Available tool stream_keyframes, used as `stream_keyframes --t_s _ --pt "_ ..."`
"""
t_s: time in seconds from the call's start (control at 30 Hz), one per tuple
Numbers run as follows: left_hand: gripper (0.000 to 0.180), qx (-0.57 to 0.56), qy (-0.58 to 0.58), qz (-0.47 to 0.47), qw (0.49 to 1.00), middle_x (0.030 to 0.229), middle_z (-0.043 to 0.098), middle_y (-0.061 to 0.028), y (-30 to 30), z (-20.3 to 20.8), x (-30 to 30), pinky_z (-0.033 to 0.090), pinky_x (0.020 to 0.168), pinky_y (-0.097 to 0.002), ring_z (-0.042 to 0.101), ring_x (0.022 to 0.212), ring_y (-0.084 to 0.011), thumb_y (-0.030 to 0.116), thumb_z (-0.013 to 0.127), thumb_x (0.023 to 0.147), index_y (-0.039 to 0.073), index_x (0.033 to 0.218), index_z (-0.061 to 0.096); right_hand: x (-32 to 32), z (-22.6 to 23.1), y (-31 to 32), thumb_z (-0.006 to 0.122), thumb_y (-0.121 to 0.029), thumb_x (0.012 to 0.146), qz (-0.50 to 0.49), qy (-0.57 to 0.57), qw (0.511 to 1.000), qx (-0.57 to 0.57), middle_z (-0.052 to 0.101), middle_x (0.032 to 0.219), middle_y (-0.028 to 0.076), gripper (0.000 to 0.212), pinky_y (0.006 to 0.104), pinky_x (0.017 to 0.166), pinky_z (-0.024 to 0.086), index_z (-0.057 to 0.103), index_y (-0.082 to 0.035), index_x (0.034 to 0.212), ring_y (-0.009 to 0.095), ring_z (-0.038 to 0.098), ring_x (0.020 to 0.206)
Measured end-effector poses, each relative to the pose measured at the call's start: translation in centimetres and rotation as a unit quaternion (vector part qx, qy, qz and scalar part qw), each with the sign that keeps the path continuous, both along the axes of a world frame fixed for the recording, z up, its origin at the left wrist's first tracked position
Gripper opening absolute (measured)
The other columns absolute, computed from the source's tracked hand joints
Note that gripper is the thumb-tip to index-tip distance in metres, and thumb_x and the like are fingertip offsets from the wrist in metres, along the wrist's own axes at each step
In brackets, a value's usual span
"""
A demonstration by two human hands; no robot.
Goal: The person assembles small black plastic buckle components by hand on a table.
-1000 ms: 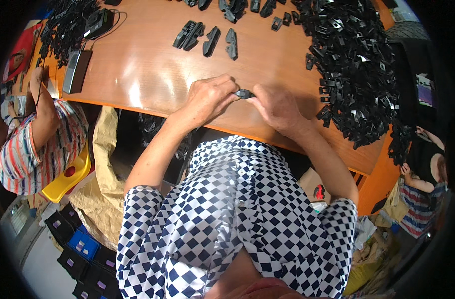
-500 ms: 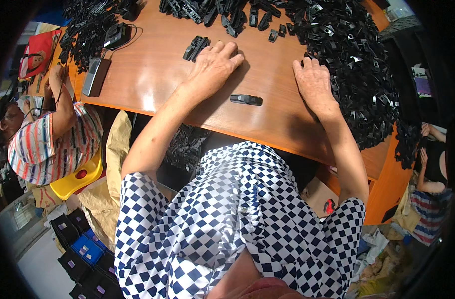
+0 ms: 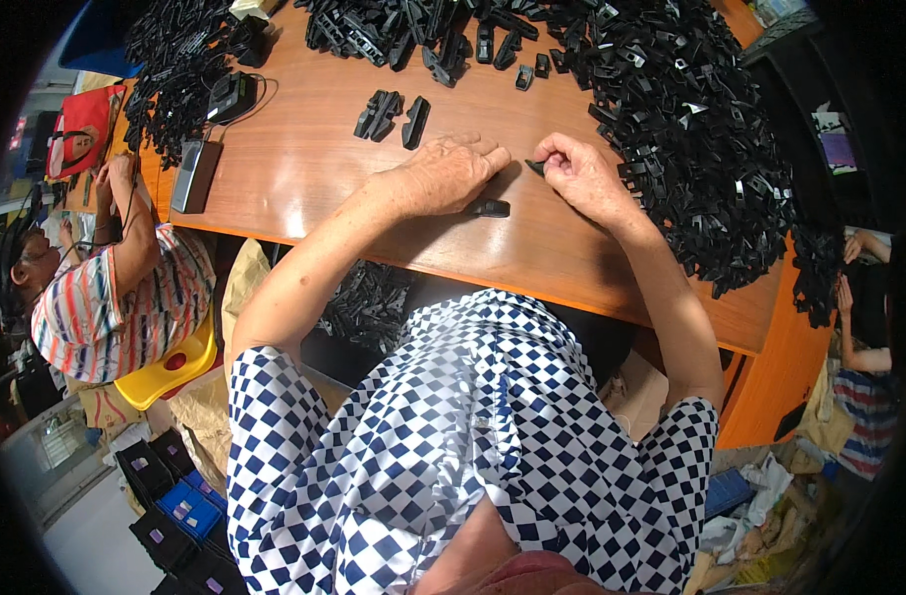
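On the wooden table (image 3: 314, 149), my left hand (image 3: 448, 177) reaches in from the left with its fingers stretched out, palm down. Partly under it lies a long black plastic part (image 3: 492, 209); whether the hidden thumb touches it I cannot make out. My right hand (image 3: 584, 180) is closed, thumb and forefinger pinching a small black plastic piece (image 3: 535, 167) whose tip sticks out to the left. Beyond my left hand, a single long black part (image 3: 415, 123) lies beside a short row of similar long parts (image 3: 379, 115).
A big heap of small black pieces (image 3: 701, 159) covers the table's right side. More long parts (image 3: 359, 30) pile up at the far edge. A grey box-shaped device (image 3: 195, 177) and a black corded device (image 3: 232, 97) stand at left. A co-worker in a striped shirt (image 3: 126, 297) sits there.
My left hand has come nearer and right, over the long part. One long part now lies apart beside the row. My right hand has moved left and now holds a small piece.
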State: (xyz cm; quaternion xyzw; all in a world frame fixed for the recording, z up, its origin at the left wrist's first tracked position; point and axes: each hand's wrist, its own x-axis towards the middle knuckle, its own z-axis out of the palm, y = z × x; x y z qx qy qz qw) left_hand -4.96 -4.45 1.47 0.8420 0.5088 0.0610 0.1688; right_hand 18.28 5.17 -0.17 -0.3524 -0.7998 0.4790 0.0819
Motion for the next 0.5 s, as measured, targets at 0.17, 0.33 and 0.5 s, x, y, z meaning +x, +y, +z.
stream_keyframes --t_s 0.17,0.33,0.5 --pt "0.031 -0.092 -0.104 0.071 0.988 0.125 0.058 -0.0149 0.7 -0.1 -0.8 0.051 0.094 -0.0443 0.060 0.111 -0.0375 0.009 0.056 0.097 0.003 0.128 0.058 -0.1 -0.7 0.1 0.049 -0.008 0.099 -0.089 0.028 0.988 -0.121 0.062 0.090 0.010 0.020 0.0317 0.072 0.052 0.064 0.000 0.109 0.018 0.067 0.074" --pt "0.030 0.097 -0.087 0.080 0.988 0.122 0.059 -0.0135 -0.6 -0.5 -0.7 0.051 0.089 -0.0418 0.059 0.108 -0.0348 0.016 0.062 0.096 0.006 0.124 0.062 0.0 1.3 0.4 0.056 -0.011 0.100 -0.035 -0.040 0.998 0.047 0.060 0.104 0.015 0.018 0.0379 0.075 0.054 0.063 0.002 0.110 0.025 0.068 0.076" --pt "0.030 0.085 -0.046 0.210 0.973 0.102 0.060 -0.0119 -3.1 -0.8 -1.4 0.053 0.082 -0.0425 0.063 0.097 -0.0329 0.019 0.072 0.088 0.007 0.114 0.064 0.6 2.3 0.5 0.070 -0.017 0.091 0.106 -0.085 0.954 0.269 0.062 0.103 0.019 0.022 0.0461 0.078 0.053 0.064 0.001 0.103 0.038 0.066 0.088"
